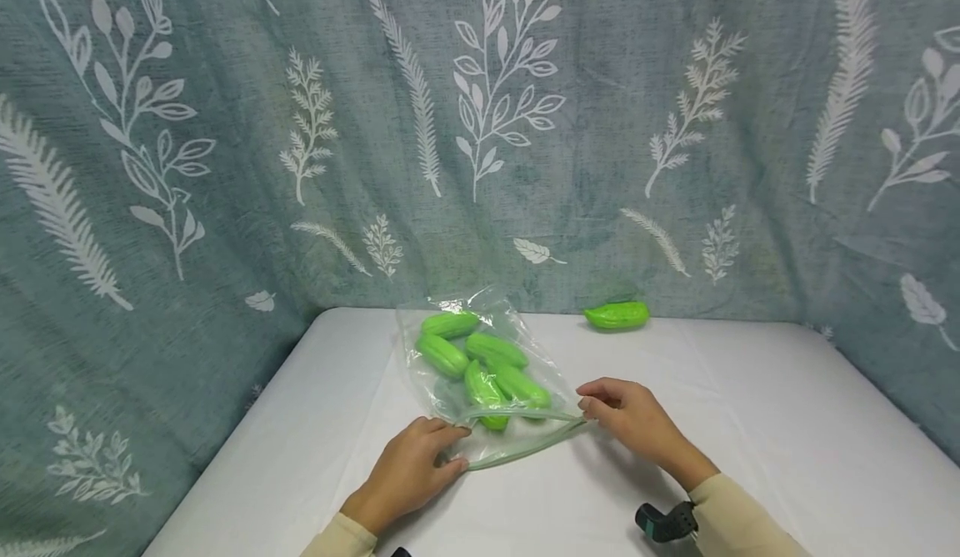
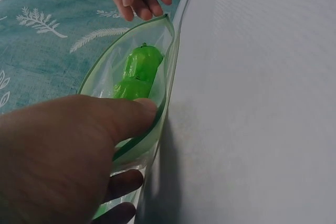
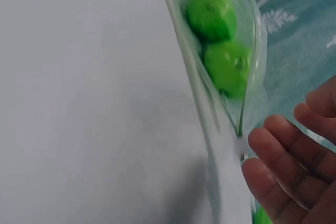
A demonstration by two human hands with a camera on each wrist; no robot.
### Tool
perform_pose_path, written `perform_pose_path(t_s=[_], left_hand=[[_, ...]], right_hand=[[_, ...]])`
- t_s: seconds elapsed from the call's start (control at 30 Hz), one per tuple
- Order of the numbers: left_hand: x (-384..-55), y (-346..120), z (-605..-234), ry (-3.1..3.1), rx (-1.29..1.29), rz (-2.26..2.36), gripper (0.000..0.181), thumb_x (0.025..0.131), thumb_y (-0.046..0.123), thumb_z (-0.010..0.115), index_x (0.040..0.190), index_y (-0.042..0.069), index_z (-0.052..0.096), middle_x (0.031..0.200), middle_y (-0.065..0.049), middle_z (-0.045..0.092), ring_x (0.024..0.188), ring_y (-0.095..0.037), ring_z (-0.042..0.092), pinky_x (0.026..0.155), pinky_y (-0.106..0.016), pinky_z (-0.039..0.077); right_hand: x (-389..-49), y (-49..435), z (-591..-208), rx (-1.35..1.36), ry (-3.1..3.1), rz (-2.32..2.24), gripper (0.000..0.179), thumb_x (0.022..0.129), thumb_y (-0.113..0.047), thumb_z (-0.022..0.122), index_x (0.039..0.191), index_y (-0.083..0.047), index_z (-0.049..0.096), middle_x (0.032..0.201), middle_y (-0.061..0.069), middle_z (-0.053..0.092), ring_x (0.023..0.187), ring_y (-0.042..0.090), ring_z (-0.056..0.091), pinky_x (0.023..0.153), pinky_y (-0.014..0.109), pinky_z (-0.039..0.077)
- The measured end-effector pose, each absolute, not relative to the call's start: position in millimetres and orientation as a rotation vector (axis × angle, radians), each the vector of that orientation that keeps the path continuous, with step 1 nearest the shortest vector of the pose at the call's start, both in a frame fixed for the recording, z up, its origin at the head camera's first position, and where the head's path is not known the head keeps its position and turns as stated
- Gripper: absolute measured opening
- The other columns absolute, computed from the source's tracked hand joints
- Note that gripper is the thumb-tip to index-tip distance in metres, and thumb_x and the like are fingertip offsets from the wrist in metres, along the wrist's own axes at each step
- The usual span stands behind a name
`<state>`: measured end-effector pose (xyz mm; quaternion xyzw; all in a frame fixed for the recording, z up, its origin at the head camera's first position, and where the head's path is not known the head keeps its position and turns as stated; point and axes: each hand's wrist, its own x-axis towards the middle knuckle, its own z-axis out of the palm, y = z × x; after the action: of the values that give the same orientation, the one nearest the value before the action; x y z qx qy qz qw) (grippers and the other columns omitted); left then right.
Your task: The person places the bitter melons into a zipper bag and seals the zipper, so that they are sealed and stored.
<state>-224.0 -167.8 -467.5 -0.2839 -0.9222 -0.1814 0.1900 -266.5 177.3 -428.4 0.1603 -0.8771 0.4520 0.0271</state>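
A clear zip bag (image 1: 431, 394) lies on the white table with its green-edged mouth spread toward me. Several bright green cucumber-shaped vegetables (image 1: 491, 348) are inside, two with their ends toward the mouth. My left hand (image 1: 412, 469) grips the bag's rim at the left end of the mouth. In the left wrist view its thumb (image 2: 134, 116) lies over the rim, with fingers on the outer side. At the right corner of the mouth is my right hand (image 1: 633, 419), fingertips close by the corner. The right wrist view shows those fingers (image 3: 278, 158) loosely bent, holding nothing.
Another green cucumber-shaped vegetable (image 1: 617, 315) lies at the table's back edge, right of the bag. A teal curtain with white leaf prints (image 1: 487, 207) hangs behind the white table (image 1: 750, 424) and along its sides. A black strapped device (image 1: 666, 524) is by my right wrist.
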Motion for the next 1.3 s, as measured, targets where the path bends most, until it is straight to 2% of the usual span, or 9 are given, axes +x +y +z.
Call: perform_pose_path(t_s=[0.23, 0.43, 0.63, 1.03, 1.3], left_hand=[[-222, -170, -467, -2.585, -0.794, -0.526, 0.036, 0.086, 0.032, 0.079, 0.12, 0.02, 0.074, 0.107, 0.007, 0.069, 0.095, -0.012, 0.06, 0.078, -0.035, 0.053], [-224, -168, -467, -2.568, -0.798, -0.516, 0.036, 0.085, 0.032, 0.079, 0.119, 0.021, 0.074, 0.108, 0.007, 0.069, 0.096, -0.012, 0.06, 0.079, -0.035, 0.053], [-223, -168, -467, -2.596, -0.784, -0.514, 0.036, 0.086, 0.032, 0.079, 0.12, 0.021, 0.074, 0.11, 0.006, 0.069, 0.098, -0.013, 0.061, 0.081, -0.036, 0.053], [-226, -168, -466, -2.606, -0.78, -0.527, 0.036, 0.087, 0.033, 0.078, 0.12, 0.022, 0.073, 0.111, 0.008, 0.069, 0.098, -0.012, 0.06, 0.08, -0.035, 0.052], [-224, -170, -467, -2.624, -0.772, -0.561, 0.035, 0.087, 0.035, 0.076, 0.119, 0.021, 0.074, 0.111, 0.01, 0.069, 0.095, -0.01, 0.058, 0.076, -0.032, 0.051]], right_hand=[[-291, 202, -431, 0.406, -2.712, 1.376, 0.029, 0.099, -0.017, 0.063, 0.122, 0.0, 0.067, 0.107, 0.012, 0.072, 0.091, 0.021, 0.069, 0.07, 0.032, 0.056], [-312, 223, -428, 0.326, -2.738, 1.308, 0.033, 0.101, -0.018, 0.059, 0.127, 0.002, 0.063, 0.115, 0.02, 0.069, 0.094, 0.03, 0.068, 0.071, 0.037, 0.056], [-332, 237, -426, 0.251, -2.737, 1.22, 0.035, 0.101, -0.019, 0.057, 0.129, 0.002, 0.062, 0.117, 0.021, 0.067, 0.094, 0.032, 0.067, 0.07, 0.035, 0.055], [-368, 256, -429, 0.119, -2.701, 1.128, 0.044, 0.101, -0.024, 0.056, 0.135, 0.003, 0.056, 0.126, 0.03, 0.059, 0.114, 0.044, 0.058, 0.085, 0.052, 0.052], [-387, 260, -436, 0.038, -2.758, 1.109, 0.053, 0.101, -0.031, 0.056, 0.141, 0.004, 0.05, 0.133, 0.032, 0.053, 0.117, 0.046, 0.055, 0.089, 0.055, 0.05]])
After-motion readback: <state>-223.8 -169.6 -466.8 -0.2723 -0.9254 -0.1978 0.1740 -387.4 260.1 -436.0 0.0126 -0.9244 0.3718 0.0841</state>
